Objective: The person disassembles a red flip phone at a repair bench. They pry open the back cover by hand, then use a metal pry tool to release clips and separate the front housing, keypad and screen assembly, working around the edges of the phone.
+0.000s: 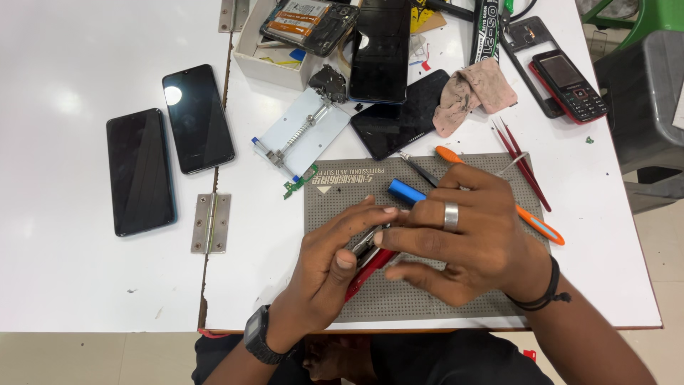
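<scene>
Both hands meet over a grey perforated work mat (pixel 335 203). My left hand (pixel 329 267) pinches a small dark and silver part (pixel 365 242) between thumb and fingers. My right hand (pixel 463 239), with a silver ring, closes over the same part from the right. What the right fingers grip is mostly hidden. A red tool handle (pixel 365 276) lies under the hands, and a blue-handled tool (pixel 406 192) pokes out above them.
Two black phones (pixel 141 171) (pixel 197 117) lie at the left. A white metal holder (pixel 303 133), more phones (pixel 381 50), a pink cloth (pixel 476 93), a red keypad phone (pixel 570 85), an orange tool (pixel 538 224) and red tweezers (pixel 520 160) surround the mat. A white box (pixel 267 68) sits at the back.
</scene>
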